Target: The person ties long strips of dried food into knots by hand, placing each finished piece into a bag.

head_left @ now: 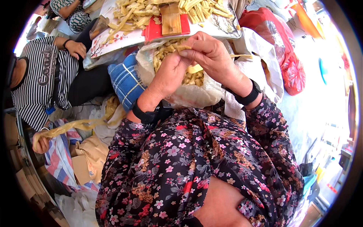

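Both left hand (pixel 171 72) and right hand (pixel 210 55) pinch one yellowish strip (pixel 183 48) over the open sack (pixel 194 95), fingers close together, so I'd guess it's the pick-it-apart step and the next move just calls for a firm grip.

Table (pixel 121 42): white top, rounded corner at the near right, red blossom print toward the left, a darker branch print toward the right.
Left heap (pixel 138 14): yellow strips, loosely piled, some pointing toward the near edge.
Right heap (pixel 199 10): more yellow strips, piled beyond the mat.
Mat (pixel 151 31): red, under the block.
Block (pixel 171 22): wooden, red showing on both sides.
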